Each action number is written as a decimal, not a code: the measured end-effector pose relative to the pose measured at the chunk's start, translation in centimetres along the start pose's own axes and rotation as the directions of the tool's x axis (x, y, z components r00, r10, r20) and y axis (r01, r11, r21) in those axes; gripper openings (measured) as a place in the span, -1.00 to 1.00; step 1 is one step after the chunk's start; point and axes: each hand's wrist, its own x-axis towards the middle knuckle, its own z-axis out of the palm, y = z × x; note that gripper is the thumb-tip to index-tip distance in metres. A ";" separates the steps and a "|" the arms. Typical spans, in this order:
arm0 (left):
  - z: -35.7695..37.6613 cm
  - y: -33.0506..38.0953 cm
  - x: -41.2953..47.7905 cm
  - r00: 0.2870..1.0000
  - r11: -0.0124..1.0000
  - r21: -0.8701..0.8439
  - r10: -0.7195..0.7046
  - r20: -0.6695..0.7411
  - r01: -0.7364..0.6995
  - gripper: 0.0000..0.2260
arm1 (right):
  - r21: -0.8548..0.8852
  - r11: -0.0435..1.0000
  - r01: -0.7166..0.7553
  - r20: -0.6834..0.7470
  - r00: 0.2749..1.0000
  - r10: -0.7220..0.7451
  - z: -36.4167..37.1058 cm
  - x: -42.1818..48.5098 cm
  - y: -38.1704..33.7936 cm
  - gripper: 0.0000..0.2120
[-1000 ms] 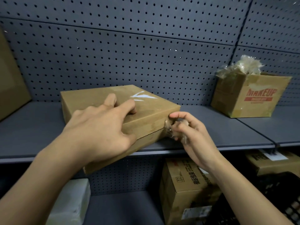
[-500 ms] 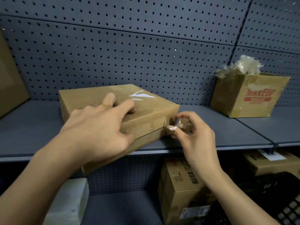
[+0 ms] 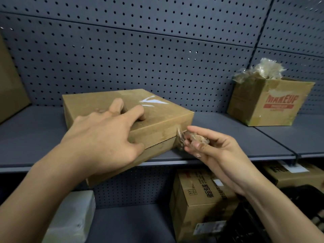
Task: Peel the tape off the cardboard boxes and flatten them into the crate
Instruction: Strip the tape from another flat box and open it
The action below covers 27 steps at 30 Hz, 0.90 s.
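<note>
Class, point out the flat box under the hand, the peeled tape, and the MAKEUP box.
flat box (image 3: 168, 112), head view, bare top face
peeled tape (image 3: 196, 138), head view, middle of crumpled wad
MAKEUP box (image 3: 280, 109), head view, printed front face

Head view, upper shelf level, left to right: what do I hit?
Brown cardboard at the left edge → flat cardboard box → crumpled tape pinched in right hand → MAKEUP box topped with tape wads.
</note>
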 end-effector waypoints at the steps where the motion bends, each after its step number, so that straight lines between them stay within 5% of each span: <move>1: 0.0 0.0 0.0 1.000 1.000 0.000 0.001 0.002 -0.001 -0.57 | 0.045 0.999 -0.017 0.014 1.000 0.017 -0.2 -0.1 -0.2 -0.62; 7: -0.1 0.0 0.1 1.000 1.000 0.001 0.002 0.003 -0.002 -0.56 | 0.079 0.997 -0.013 0.113 0.994 0.004 -0.3 -0.8 -0.7 -0.51; 15: 0.0 0.0 0.1 1.000 1.000 0.019 -0.004 0.001 0.004 -0.55 | -0.169 0.985 0.011 0.136 0.991 0.013 -0.7 -0.2 -0.2 -0.35; 21: 0.1 0.0 0.0 1.000 0.999 0.030 0.010 -0.008 -0.009 -0.48 | -0.401 0.911 0.097 0.028 0.995 -0.093 0.6 0.3 0.2 -0.64; 27: 0.1 0.0 0.0 1.000 0.999 0.029 0.013 -0.014 -0.013 -0.48 | -0.460 0.885 0.072 -0.160 0.974 -0.163 1.7 0.3 -0.1 -0.48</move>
